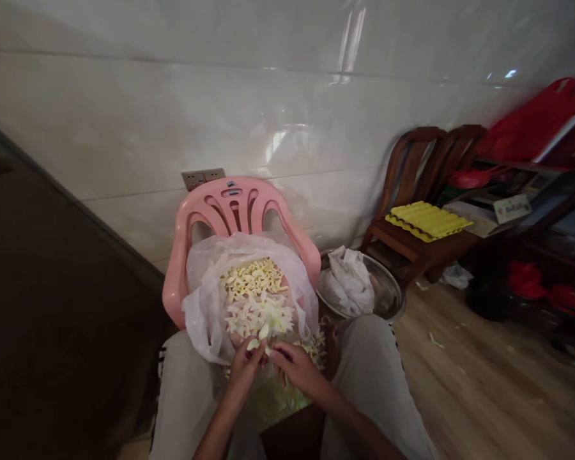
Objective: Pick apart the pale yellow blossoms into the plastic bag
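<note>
My left hand (247,359) is closed on a pale white flower (253,345), pinched between thumb and fingers. Close beside it, my right hand (287,361) has its thumb and fingertips together at the same flower. Just beyond my hands, a heap of open white flowers (263,316) lies on a translucent plastic bag (204,303). Farther back on that bag is a pile of yellowish buds or petals (253,279). The bag is spread over the seat of a pink plastic chair (172,294). More white flowers (316,348) lie lower down, between my knees.
Right of the chair, a metal basin (393,300) holds a white plastic bag (347,281). Yellow egg trays (429,220) rest on a wooden chair (405,246). A tiled wall (124,121) with a socket plate (202,177) stands behind. Scraps lie on the wood-look floor (464,383).
</note>
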{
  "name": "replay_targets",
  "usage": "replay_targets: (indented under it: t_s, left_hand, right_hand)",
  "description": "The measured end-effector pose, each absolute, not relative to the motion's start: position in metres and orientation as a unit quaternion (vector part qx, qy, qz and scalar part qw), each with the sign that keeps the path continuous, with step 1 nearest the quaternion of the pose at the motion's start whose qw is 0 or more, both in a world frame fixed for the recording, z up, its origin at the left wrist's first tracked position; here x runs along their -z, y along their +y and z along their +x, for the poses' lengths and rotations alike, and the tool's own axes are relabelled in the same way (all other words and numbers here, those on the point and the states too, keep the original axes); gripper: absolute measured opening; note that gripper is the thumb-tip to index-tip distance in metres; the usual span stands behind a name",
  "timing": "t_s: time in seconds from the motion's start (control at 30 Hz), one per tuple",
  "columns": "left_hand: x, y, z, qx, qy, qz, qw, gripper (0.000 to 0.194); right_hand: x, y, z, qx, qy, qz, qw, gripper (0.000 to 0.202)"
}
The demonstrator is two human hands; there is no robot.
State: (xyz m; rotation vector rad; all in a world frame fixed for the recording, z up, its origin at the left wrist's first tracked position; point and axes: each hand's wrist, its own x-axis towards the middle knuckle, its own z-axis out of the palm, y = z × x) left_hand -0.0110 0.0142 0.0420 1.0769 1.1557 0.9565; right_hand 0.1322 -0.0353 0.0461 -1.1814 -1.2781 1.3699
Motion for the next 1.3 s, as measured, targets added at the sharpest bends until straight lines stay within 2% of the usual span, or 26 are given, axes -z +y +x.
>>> replay_targets:
  t_s: [0.23,0.6,0.8,1.3]
  left_hand:
    - [-0.042,0.016,-0.011,-0.381,0.488,0.474,0.626,0.055]
    - [-0.042,0.014,-0.013,-0.366,0.483,0.482,0.633,0.053]
    - [-0.051,0.011,-0.013,-0.354,0.425,0.512,0.657,0.048]
    - [-0.031,0.015,-0.02,-0.345,0.429,0.556,0.623,0.049]
  right_hand:
    - [-0.045,-0.032,0.135,-0.604,-0.453,-0.493,0.433,0.041]
    - [-0.051,-0.031,0.134,-0.596,-0.446,-0.505,0.438,0.041]
    - [-0.04,-0.028,0.136,-0.623,-0.416,-0.486,0.451,0.045]
    - [-0.029,-0.028,0.138,-0.569,-0.465,-0.502,0.456,0.043]
